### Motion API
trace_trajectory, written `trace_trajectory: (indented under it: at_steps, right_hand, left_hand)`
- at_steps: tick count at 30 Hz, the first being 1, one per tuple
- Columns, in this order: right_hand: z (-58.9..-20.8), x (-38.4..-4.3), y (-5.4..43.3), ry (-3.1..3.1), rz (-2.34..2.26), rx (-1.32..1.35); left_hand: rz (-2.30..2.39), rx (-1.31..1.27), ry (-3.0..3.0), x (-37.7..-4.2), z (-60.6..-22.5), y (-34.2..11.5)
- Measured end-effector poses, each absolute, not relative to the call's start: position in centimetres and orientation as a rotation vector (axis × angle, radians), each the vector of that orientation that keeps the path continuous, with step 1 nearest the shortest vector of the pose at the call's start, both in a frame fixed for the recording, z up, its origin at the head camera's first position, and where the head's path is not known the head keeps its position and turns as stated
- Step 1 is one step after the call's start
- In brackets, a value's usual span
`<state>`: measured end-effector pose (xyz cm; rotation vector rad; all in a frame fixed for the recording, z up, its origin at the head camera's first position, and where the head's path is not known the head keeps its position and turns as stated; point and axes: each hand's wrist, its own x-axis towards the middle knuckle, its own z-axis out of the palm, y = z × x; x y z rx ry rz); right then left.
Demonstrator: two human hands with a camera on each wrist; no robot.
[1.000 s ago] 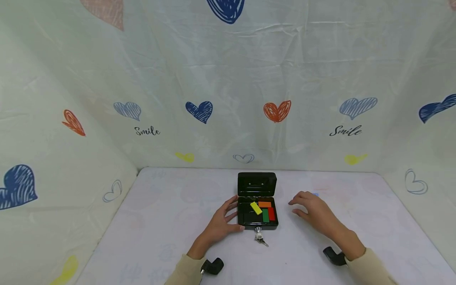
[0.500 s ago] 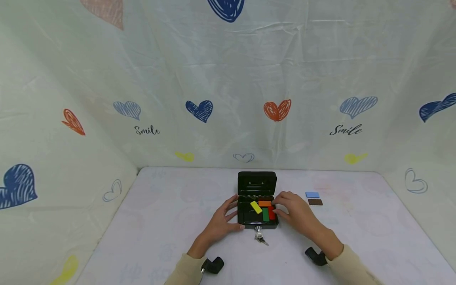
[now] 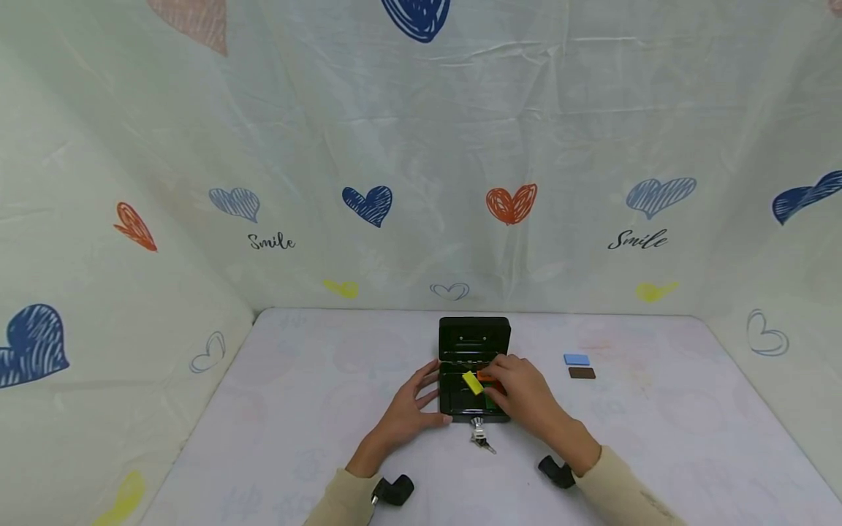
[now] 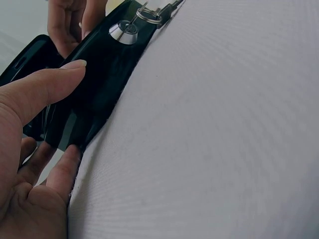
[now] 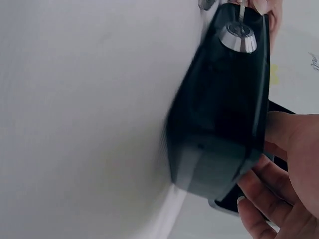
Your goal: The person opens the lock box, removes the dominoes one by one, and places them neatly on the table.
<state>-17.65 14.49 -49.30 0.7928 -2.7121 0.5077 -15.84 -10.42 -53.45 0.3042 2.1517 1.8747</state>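
A black cash box [image 3: 454,403] stands with its lid [image 3: 473,338] raised. My left hand [image 3: 409,418] holds its left side, thumb on the front edge and fingers spread along the side wall. My right hand [image 3: 528,398] reaches over the right side into the box, thumb and fingertips beside a tilted yellow block [image 3: 471,383]. Whether they pinch a block cannot be told. An orange block [image 3: 483,376] and a green block [image 3: 490,402] show partly under that hand; it hides the red one. Keys [image 3: 484,443] hang from the lock [image 5: 239,37] at the front.
A blue block [image 3: 577,359] and a brown block [image 3: 582,372] lie on the white table [image 3: 316,409] to the right of the box. A white curtain [image 3: 434,146] printed with hearts rises behind the table and along both sides.
My right hand has moved left from beside the box to over its right side, uncovering the blue and brown blocks and covering the red one. The left hand stays on the box.
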Motion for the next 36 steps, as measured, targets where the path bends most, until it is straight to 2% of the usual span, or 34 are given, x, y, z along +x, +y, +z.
trace_trajectory:
  at_steps: [36]
  right_hand:
    - [-50.3,-18.3,11.4,-2.825,0.448,0.640]
  left_hand:
    - [1.898,0.337,2.123,-15.9,-53.7,-10.7]
